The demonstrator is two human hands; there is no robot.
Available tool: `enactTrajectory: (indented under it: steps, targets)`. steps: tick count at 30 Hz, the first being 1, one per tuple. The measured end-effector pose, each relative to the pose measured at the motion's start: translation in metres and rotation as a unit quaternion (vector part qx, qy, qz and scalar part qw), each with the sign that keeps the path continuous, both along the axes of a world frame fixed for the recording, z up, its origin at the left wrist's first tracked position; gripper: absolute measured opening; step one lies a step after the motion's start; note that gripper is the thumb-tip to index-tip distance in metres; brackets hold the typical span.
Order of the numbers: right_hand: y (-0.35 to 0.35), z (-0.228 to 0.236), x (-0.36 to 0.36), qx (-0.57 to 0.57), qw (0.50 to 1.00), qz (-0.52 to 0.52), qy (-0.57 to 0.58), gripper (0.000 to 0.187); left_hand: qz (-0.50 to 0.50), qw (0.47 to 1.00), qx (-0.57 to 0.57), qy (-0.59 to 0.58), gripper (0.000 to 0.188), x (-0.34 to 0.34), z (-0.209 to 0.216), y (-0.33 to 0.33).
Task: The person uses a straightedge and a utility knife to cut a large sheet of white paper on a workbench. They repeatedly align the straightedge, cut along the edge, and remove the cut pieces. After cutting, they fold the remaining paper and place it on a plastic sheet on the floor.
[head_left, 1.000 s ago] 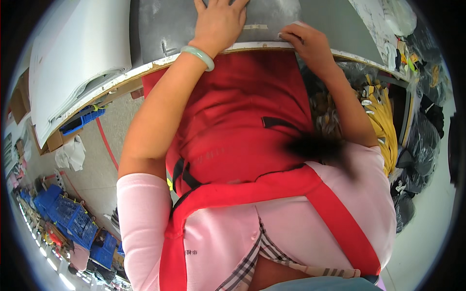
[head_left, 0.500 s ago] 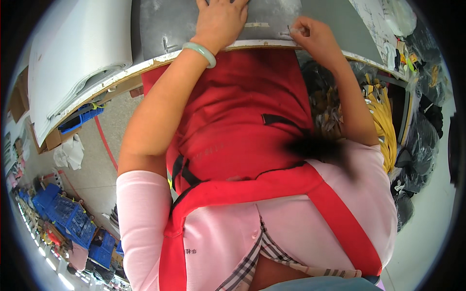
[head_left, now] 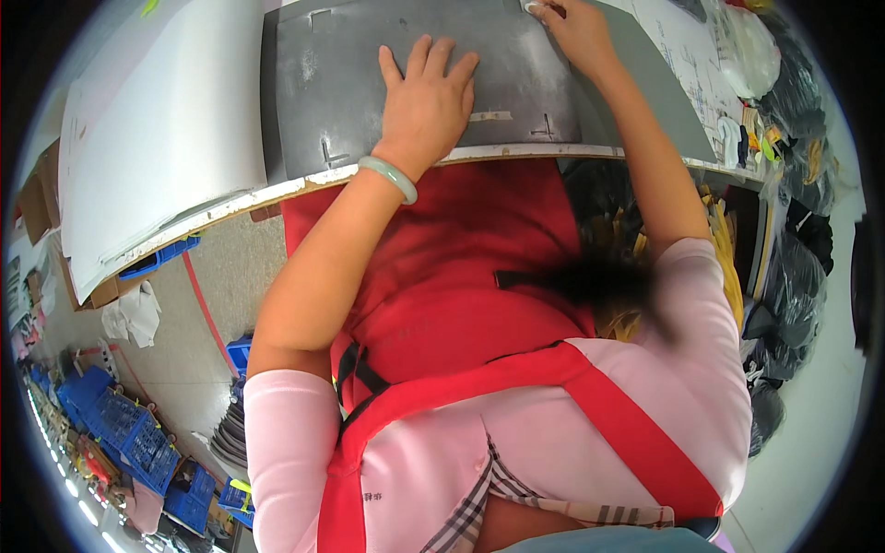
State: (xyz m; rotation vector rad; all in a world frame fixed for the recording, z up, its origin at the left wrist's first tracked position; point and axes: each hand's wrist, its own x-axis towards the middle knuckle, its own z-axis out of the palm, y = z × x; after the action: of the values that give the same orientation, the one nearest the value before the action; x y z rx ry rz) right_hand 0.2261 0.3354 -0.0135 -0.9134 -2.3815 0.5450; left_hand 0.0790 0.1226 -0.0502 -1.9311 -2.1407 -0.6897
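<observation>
A dark grey sheet [head_left: 346, 88] with L-shaped corner slots and whitish smudges lies on the table. My left hand [head_left: 426, 111] rests flat on it, fingers spread, left of a small beige tape strip [head_left: 489, 116]. At the sheet's far right corner, my right hand [head_left: 579, 35] pinches a small white piece [head_left: 532, 7], which looks like chalk. Its fingertips are close to the upper picture edge, so the contact there is only partly visible. Beneath the dark sheet, a plainer grey sheet [head_left: 636, 115] shows on the right.
Large white sheets [head_left: 166, 101] are stacked at the left and hang over the table edge [head_left: 221, 208]. Small items and plastic-wrapped bundles [head_left: 779, 295] crowd the right side. Blue crates [head_left: 138, 433] stand on the floor at lower left. Yellow material [head_left: 722, 240] sits below the table.
My right hand has moved from the sheet's near right corner slot to its far right corner. The left hand stays on about the same spot. The view has shifted, showing more of the table.
</observation>
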Motion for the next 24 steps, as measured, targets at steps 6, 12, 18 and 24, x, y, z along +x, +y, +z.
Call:
enactTrajectory:
  steps: [6,12,18,24]
  targets:
    - [0.026,-0.002,-0.024,0.052,0.996,0.061,-0.035,0.018,0.003,1.000,-0.003,-0.013,0.033,-0.001,0.001,0.001]
    - [0.031,-0.004,-0.034,0.103,0.988,0.084,-0.077,0.017,0.001,1.000,0.002,-0.022,0.033,-0.001,0.000,0.001]
    - [0.027,0.004,-0.036,-0.178,0.983,-0.033,-0.009,0.015,0.009,1.000,0.003,-0.023,0.033,-0.002,-0.002,0.000]
    - [0.057,-0.027,-0.031,0.074,0.993,0.012,-0.091,0.011,0.004,1.000,0.010,-0.026,0.033,0.000,-0.002,0.002]
